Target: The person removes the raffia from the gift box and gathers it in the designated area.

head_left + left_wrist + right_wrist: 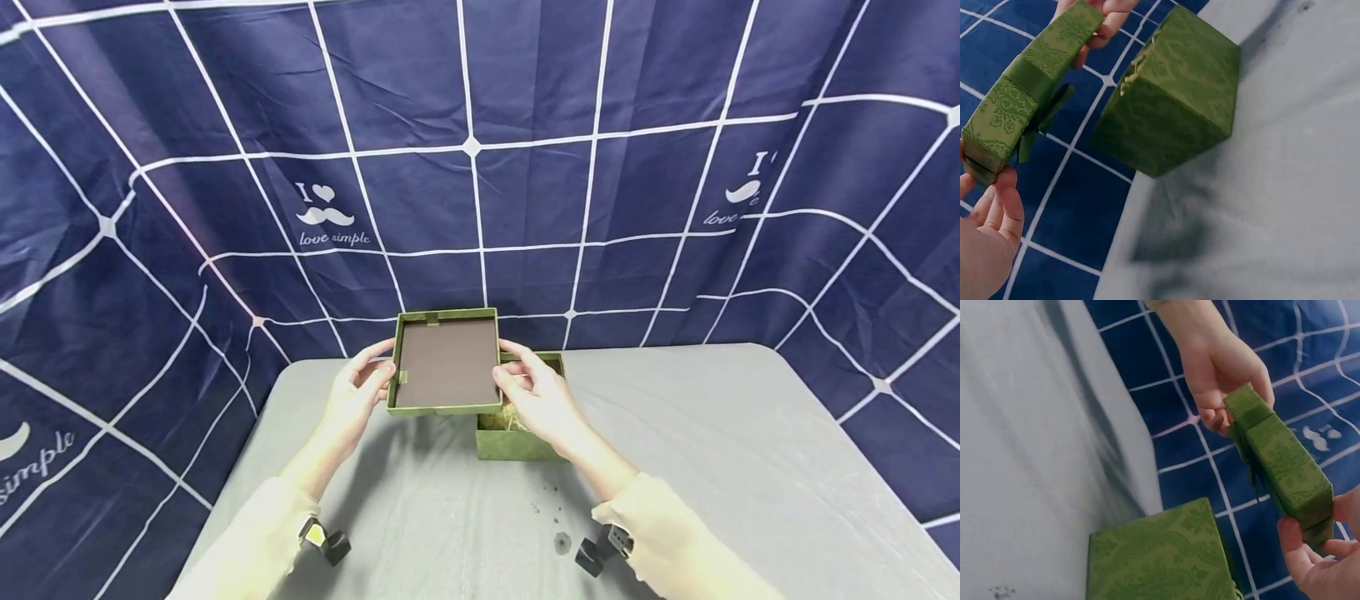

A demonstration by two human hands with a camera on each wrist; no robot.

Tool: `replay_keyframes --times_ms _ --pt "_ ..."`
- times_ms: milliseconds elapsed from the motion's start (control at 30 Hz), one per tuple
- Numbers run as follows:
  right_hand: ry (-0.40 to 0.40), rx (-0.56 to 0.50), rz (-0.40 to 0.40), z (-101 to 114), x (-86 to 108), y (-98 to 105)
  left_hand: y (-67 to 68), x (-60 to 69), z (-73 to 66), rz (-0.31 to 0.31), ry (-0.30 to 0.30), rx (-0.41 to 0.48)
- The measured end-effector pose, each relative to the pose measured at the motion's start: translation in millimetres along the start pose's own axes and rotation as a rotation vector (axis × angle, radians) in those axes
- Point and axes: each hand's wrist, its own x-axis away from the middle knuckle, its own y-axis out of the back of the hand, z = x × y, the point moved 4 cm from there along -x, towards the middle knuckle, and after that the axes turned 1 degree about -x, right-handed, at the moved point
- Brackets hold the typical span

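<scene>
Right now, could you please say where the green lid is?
In the head view, the green lid is held between left hand and right hand, partly hiding the left side of the box.

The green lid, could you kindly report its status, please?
Left fingers, right fingers gripping opposite sides. Green lid off, interior showing. Open box partly hidden behind it in head view.

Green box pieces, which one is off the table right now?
The shallow, ribboned lid, gripped at opposite sides by the left hand and right hand; the deeper base, with straw-like strands inside, stands on the table.
</scene>
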Motion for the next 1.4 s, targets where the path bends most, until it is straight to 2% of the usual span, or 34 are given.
replay_keyframes --times_ms 133,400,567,700,833,933,1167,1400 --pt "-0.013 0.066 0.01 5 -7.2 -13 12.9 2.1 6.5 -0.023 0.022 0.03" --pt "-0.001 0.091 0.037 11 -11.6 -46 41.0 6.8 11.4 -0.064 0.027 0.123" --pt "0.019 0.049 0.026 13 -12.9 -62 58.2 9.6 11.1 -0.025 -0.024 0.179" --pt "0.048 0.021 0.014 10 -12.1 -76 70.3 11.5 14.2 -0.002 -0.076 0.172" --pt "0.068 0.023 0.004 4 -9.7 -93 82.3 13.9 22.9 -0.01 -0.094 0.146" --pt "0.076 0.052 -0.001 -3 -8.3 -107 90.7 15.5 32.5 -0.04 -0.06 0.124" --pt "0.071 0.115 -0.002 -21 -3.4 -135 104.3 20.6 56.6 -0.098 0.098 0.048" --pt "0.04 0.15 -0.036 -41 0.2 -146 108.8 25.9 70.1 -0.099 0.162 -0.048"
